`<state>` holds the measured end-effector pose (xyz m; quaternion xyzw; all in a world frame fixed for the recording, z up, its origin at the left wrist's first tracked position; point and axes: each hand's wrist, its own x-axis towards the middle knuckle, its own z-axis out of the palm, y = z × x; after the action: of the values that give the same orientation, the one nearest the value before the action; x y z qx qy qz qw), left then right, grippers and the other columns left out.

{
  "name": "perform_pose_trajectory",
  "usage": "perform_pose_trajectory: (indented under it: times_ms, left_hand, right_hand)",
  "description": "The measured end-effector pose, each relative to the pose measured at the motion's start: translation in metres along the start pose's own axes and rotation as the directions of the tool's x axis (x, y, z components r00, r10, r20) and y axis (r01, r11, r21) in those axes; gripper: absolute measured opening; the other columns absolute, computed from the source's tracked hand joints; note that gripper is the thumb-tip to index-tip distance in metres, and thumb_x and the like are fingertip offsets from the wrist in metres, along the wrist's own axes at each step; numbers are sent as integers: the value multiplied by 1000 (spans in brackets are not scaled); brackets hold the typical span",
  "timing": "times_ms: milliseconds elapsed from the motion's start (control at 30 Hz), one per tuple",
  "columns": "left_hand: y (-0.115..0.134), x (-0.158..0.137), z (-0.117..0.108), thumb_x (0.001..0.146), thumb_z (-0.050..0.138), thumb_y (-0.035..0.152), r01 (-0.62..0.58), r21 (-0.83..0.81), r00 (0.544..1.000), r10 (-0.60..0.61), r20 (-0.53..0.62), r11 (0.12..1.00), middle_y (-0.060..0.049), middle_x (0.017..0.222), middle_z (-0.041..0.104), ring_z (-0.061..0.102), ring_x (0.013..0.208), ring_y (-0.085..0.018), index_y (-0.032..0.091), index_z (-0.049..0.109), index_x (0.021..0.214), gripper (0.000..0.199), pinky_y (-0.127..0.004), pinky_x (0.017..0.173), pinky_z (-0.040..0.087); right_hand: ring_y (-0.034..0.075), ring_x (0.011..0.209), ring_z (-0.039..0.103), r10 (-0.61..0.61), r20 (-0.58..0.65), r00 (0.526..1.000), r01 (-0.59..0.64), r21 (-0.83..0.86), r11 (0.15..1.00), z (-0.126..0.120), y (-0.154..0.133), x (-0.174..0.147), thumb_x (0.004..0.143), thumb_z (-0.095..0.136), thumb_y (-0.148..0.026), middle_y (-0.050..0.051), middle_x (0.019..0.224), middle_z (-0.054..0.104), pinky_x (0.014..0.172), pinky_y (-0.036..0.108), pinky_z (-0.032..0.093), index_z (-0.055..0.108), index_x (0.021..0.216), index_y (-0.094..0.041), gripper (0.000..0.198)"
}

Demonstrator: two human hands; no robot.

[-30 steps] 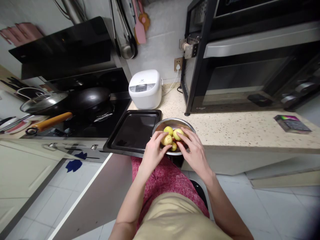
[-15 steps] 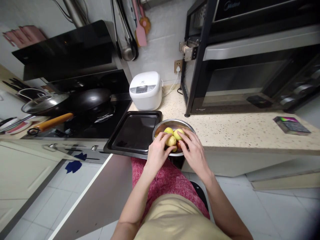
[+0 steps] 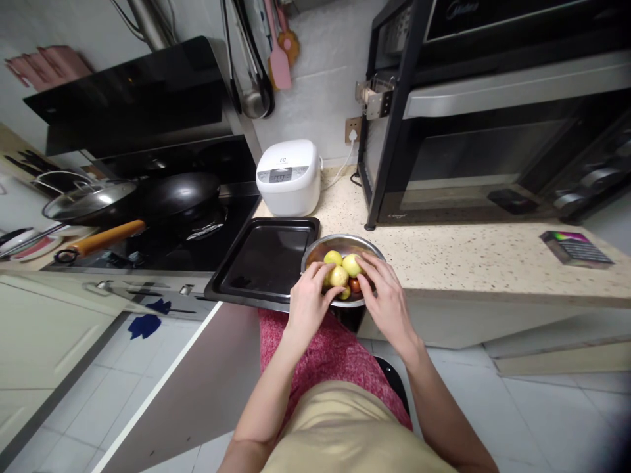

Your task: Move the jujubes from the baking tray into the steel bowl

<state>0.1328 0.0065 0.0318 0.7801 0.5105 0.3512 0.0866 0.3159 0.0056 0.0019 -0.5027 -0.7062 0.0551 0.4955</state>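
A steel bowl [image 3: 348, 236] at the counter's front edge holds several round yellow fruits or vegetables and a reddish-brown one [image 3: 355, 285]; their exact kind is unclear. My left hand [image 3: 309, 293] reaches over the bowl's left side, fingers and thumb curved round a pale yellow fruit or vegetable [image 3: 338, 276] near the middle. From the right, my right hand [image 3: 386, 293] reaches in with fingers spread. Its fingertips are at a yellow-green piece [image 3: 351, 265], while the thumb lies by the reddish-brown one. Behind my left fingers sits another yellow piece [image 3: 332, 257].
A black baking tray [image 3: 271, 259] lies left of the bowl. Behind stands a white rice cooker [image 3: 288, 179]. A wok [image 3: 180, 194] and a lidded pan [image 3: 93, 200] are on the stove. The oven [image 3: 473, 157] and a small dark box [image 3: 576, 248] are to the right.
My hands have shifted slightly apart over the bowl, and more of the reddish-brown piece shows between them. The tray and bowl stay in place.
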Motion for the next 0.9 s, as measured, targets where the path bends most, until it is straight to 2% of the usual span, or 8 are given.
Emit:
perform_pose_trajectory:
  times_ms: [400,733,900]
  left_hand:
    - [-3,-4,2,90,79,28,12,13,1000,-11,-16,1000,-7,127,69,72,109,-26,26,62,130,44,-39,95,60]
    - [-4,-2,2,88,79,18,-22,-113,999,19,-28,993,-8,125,70,71,112,-25,22,63,128,43,-39,100,58]
    - [0,-1,7,91,75,18,-43,-138,999,41,-16,990,-9,125,69,71,111,-25,22,63,129,40,-40,99,59]
  right_hand:
    - [28,133,59,4,-11,1000,-4,-8,1000,-1,0,0,106,44,-31,11,141,64,116,54,47,63,140,-25,39]
    - [28,132,59,-36,-6,999,36,-23,999,1,3,-1,106,46,-28,12,141,64,115,54,48,62,141,-24,39]
    - [27,138,55,-67,21,998,68,-30,997,3,5,-1,106,45,-25,11,146,61,118,54,46,61,142,-26,39]
